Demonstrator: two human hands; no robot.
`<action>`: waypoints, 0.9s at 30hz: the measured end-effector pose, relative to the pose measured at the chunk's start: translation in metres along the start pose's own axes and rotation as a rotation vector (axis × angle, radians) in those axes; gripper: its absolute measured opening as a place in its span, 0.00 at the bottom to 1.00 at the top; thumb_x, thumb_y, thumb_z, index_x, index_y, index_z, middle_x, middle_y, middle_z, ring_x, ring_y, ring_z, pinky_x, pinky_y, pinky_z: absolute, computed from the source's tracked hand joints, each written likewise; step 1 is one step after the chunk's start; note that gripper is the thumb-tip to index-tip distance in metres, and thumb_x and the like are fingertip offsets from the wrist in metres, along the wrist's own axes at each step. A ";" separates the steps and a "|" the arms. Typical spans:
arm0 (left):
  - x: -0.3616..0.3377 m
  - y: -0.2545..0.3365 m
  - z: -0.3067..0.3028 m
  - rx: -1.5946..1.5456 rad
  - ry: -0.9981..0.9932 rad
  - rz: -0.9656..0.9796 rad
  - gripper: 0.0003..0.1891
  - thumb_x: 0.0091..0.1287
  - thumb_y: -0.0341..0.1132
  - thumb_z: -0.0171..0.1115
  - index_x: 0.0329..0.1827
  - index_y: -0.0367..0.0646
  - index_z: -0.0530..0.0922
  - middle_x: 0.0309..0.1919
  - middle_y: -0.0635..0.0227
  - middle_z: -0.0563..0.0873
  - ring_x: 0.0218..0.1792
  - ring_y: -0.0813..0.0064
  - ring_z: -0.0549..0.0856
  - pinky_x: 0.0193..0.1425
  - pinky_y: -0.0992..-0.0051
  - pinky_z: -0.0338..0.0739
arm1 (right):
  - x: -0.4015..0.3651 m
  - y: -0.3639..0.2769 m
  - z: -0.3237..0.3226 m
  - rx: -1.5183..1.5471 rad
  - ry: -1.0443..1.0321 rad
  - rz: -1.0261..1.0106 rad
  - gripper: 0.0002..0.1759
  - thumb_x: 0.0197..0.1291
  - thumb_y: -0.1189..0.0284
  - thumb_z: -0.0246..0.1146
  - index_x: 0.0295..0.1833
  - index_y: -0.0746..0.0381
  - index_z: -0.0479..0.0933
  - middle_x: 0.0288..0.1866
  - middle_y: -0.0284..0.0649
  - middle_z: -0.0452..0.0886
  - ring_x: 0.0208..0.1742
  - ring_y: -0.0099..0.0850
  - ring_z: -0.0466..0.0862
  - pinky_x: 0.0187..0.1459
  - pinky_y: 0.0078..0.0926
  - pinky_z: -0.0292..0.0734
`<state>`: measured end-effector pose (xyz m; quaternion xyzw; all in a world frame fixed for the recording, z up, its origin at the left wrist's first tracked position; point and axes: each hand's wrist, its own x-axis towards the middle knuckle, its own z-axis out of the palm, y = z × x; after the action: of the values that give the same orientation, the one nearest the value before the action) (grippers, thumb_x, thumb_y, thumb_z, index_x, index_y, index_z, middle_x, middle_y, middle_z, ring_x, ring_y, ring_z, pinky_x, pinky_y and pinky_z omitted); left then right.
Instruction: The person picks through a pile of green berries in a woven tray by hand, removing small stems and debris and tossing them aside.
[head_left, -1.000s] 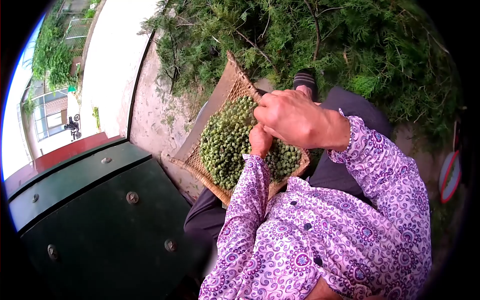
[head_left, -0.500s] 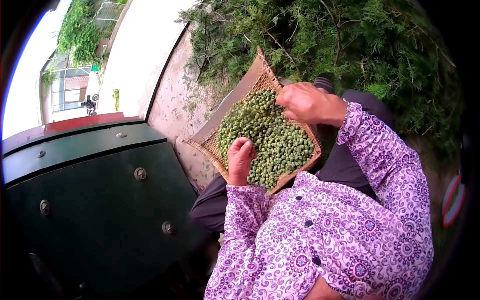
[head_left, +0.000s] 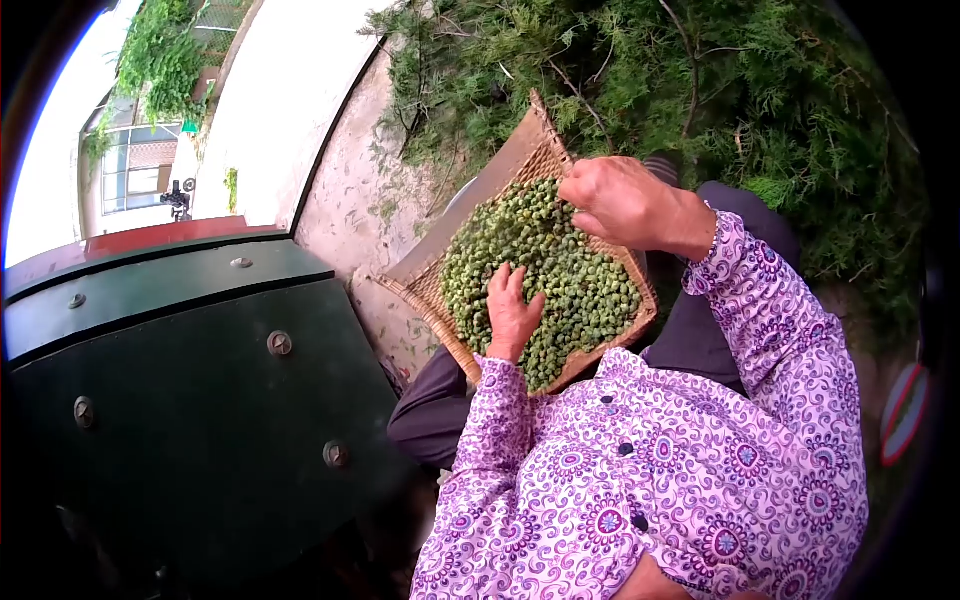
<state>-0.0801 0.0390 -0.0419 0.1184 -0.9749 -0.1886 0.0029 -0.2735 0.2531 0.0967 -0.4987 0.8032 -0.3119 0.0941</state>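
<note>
A woven winnowing basket (head_left: 425,292) rests on my lap, its corners pointed and its rim bound. A heap of small, knobbly green cone-like fruits (head_left: 580,300) covers much of its inside. My left hand (head_left: 513,318) lies over the near left part of the heap, fingers apart, fingertips at the fruits. At the basket's right rim, my right hand (head_left: 635,205) is closed, with thumb and fingers drawn together just over the fruits. Whatever it pinches is hidden behind the fingers.
Cut evergreen branches (head_left: 740,110) are piled beyond the basket and to the right. On the left stands a dark green box-like piece (head_left: 200,400) with round metal studs. Pale concrete ground (head_left: 350,190) with scattered green bits lies between. A white wall and a window frame are farther off.
My left hand has gone from a closed pinch to spread fingers and moved right, farther over the fruits. My right hand remains closed by the rim. The view has shifted slightly.
</note>
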 end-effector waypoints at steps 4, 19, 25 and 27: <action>0.044 0.012 0.052 -0.110 -0.131 -0.094 0.33 0.50 0.39 0.67 0.61 0.40 0.68 0.62 0.44 0.65 0.63 0.49 0.64 0.65 0.59 0.61 | -0.003 0.003 0.003 -0.007 0.068 0.034 0.09 0.43 0.75 0.63 0.28 0.67 0.69 0.29 0.49 0.73 0.34 0.47 0.77 0.36 0.42 0.72; 0.028 0.066 0.053 -0.085 -0.329 0.018 0.19 0.53 0.39 0.64 0.49 0.52 0.76 0.46 0.62 0.76 0.46 0.55 0.73 0.49 0.59 0.69 | 0.003 0.006 0.012 0.044 0.013 0.008 0.08 0.44 0.75 0.61 0.28 0.67 0.70 0.29 0.49 0.73 0.34 0.48 0.77 0.36 0.43 0.72; -0.035 0.047 0.014 0.057 -0.375 0.199 0.14 0.52 0.37 0.64 0.43 0.49 0.78 0.44 0.63 0.77 0.41 0.58 0.74 0.46 0.63 0.70 | 0.005 -0.001 0.013 0.026 -0.004 -0.021 0.07 0.45 0.76 0.61 0.28 0.68 0.71 0.28 0.50 0.75 0.34 0.47 0.79 0.38 0.42 0.74; -0.054 0.028 0.006 0.037 -0.463 0.217 0.15 0.53 0.38 0.64 0.44 0.49 0.78 0.44 0.62 0.77 0.43 0.59 0.74 0.47 0.64 0.70 | 0.004 -0.004 0.013 0.025 0.002 -0.017 0.05 0.47 0.77 0.59 0.28 0.68 0.74 0.27 0.50 0.77 0.34 0.47 0.81 0.39 0.40 0.77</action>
<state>-0.0344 0.0787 -0.0353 -0.0334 -0.9599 -0.1913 -0.2023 -0.2671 0.2432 0.0897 -0.5042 0.7951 -0.3229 0.0969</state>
